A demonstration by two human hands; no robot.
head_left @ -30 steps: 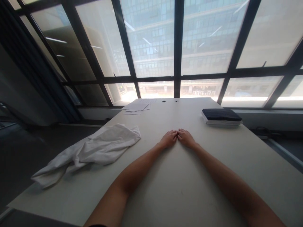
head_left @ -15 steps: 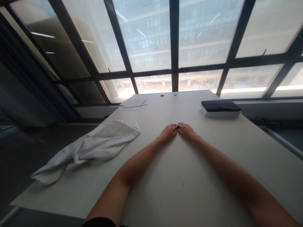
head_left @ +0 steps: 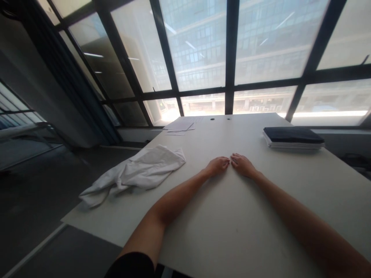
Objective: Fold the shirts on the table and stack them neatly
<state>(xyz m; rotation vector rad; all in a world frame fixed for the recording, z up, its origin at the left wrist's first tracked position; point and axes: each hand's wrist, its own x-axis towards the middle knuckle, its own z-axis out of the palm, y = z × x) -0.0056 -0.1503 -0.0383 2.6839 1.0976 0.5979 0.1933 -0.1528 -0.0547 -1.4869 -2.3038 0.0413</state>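
Note:
My left hand (head_left: 218, 166) lies palm down on the white table (head_left: 220, 216), fingers stretched out and holding nothing. Just beside it my right hand (head_left: 242, 165) also rests flat and open, with a narrow gap between the two sets of fingertips. To the left of my hands a crumpled white cloth (head_left: 145, 168) is spread along the table's left side. A neat stack of folded cloths, with a black cloth (head_left: 292, 135) on top of white cloths (head_left: 295, 146), sits at the right beyond my right hand.
Several sheets of paper (head_left: 181, 125) lie at the far left of the table. Two small round holes, one of them a dark hole (head_left: 212, 119), show near the far edge. Large windows (head_left: 199, 46) stand behind it, with a dark curtain (head_left: 69, 77) at the left.
The view has turned left, so the table and everything on it appear further right. My fingertips, which were touching, have drawn slightly apart. The cloth and the stack lie as before.

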